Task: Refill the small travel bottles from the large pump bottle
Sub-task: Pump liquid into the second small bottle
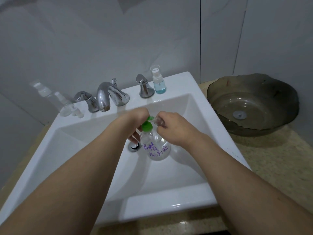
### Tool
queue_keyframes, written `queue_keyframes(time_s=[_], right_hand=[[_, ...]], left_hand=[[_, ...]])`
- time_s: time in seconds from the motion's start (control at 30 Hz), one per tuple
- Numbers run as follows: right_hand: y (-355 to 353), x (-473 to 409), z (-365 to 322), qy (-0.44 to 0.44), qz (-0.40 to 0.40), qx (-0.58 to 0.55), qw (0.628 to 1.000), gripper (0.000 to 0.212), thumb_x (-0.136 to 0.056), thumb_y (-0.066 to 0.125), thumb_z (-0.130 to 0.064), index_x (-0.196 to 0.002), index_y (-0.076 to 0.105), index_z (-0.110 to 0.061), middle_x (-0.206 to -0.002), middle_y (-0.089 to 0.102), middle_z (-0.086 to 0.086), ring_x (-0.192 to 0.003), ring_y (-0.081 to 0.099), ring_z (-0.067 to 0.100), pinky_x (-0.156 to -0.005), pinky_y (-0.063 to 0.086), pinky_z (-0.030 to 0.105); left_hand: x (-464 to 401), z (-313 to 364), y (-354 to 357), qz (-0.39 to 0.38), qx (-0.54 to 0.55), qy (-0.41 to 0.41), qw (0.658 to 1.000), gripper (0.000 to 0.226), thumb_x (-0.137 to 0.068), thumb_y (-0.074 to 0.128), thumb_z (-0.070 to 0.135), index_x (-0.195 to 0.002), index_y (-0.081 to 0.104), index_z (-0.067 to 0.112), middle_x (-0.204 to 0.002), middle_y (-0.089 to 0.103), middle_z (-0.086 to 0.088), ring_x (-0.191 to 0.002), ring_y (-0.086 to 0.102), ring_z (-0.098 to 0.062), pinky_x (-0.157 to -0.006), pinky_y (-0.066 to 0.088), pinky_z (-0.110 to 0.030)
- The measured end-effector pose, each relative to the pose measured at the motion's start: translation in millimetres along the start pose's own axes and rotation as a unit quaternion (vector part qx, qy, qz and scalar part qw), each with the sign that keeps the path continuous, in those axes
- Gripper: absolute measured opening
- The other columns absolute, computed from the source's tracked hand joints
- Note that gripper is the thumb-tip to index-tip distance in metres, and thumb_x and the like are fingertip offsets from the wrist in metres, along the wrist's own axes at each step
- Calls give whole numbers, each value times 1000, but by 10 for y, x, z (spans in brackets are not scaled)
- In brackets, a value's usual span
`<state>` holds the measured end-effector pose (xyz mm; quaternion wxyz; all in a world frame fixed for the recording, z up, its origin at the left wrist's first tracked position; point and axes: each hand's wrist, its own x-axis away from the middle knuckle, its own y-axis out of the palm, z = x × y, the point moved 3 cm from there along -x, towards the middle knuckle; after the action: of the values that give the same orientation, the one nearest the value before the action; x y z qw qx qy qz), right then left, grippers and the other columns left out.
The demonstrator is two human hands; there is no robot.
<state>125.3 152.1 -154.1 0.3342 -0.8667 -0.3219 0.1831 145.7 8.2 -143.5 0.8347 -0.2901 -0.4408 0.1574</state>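
- Green-capped large pump bottle (pixel 156 146), clear with purple handwriting, stands in the white sink (pixel 94 133) basin just right of the drain (pixel 134 146), near the middle of the scene
- Left hand (pixel 138 119) is curled over the green pump head (pixel 147 126), fingers bent down behind it; whether it is pressing at this instant cannot be told
- Right hand (pixel 174 129) has its fingers closed round a small clear travel bottle (pixel 158 120), tilted with its mouth touching the green spout
- Judging by that pose, the step in hand is pumping liquid into this small bottle; its fill level is hidden by the fingers
- On the far right of the sink ledge, beside the right tap handle (pixel 144 87), stands a spray bottle (pixel 158 82) with some blue liquid in it, perhaps not full
- At the far left of the ledge stand clear small bottles (pixel 65 106), seemingly empty, with a loose pump top (pixel 77 112) just beside them
- So the refilling looks partway through, with the left-hand bottles probably left to fill and every filled one to be capped
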Motion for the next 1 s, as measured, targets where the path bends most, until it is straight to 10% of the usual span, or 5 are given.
queue_keyframes(time_s=[0.3,0.63,1.0], right_hand=[[0,-15,39,13,-3,9,1000,20,-86,52,-16,-104,59,-14,-103,62,2,-94,58,22,-84,50,38],[-45,-4,-25,-12,30,-5,999,13,-86,52,-15,-98,58,-16,-102,60,-2,-90,58,16,-81,50,34],[1,2,14,1,2,25,1000,13,-84,52,-13,-96,57,-11,-92,58,2,-85,56,24,-76,50,38]], left_hand=[[42,47,38,29,-27,12,999,41,-86,33,28,-99,63,3,-100,65,-16,-74,68,-37,-82,53,-46],[106,66,-153,-73,20,-16,997,68,-92,29,63,-123,53,7,-112,67,-16,-96,65,-46,-91,45,-63],[126,28,96,72,33,13,997,32,-92,28,12,-85,56,-2,-105,61,-20,-89,64,-40,-87,53,-50]])
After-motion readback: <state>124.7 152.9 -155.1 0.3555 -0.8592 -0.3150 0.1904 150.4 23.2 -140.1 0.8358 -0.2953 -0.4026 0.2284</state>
